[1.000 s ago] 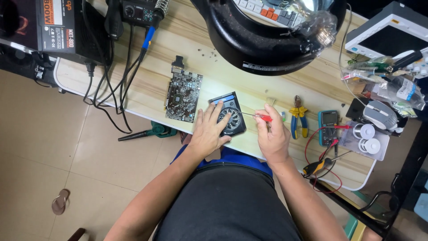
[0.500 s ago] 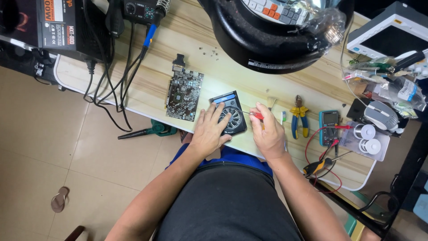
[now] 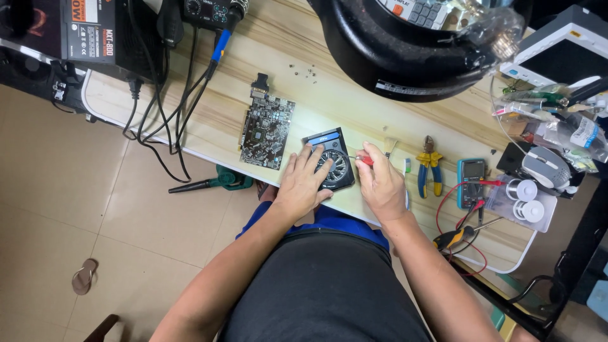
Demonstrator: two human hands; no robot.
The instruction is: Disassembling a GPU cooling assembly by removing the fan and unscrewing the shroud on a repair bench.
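Observation:
A black square cooler with a round fan (image 3: 332,163) lies on the light wooden table (image 3: 329,101) near its front edge. My left hand (image 3: 303,183) rests on the cooler's left side with fingers spread, holding it down. My right hand (image 3: 380,185) grips a small red-handled screwdriver (image 3: 363,159) whose tip points at the cooler's right edge. A bare dark circuit board (image 3: 266,131) lies just to the left of the cooler, apart from it.
Yellow-and-blue pliers (image 3: 429,163), a small brush (image 3: 389,147) and a multimeter (image 3: 470,182) with red leads lie to the right. Several loose screws (image 3: 303,69) sit further back. A large black ring lamp (image 3: 405,50) hangs overhead. Cables (image 3: 171,95) drape off the left edge.
My right hand with the screwdriver has shifted left, closer to the cooler's right edge. My left hand has stayed pressed on the cooler.

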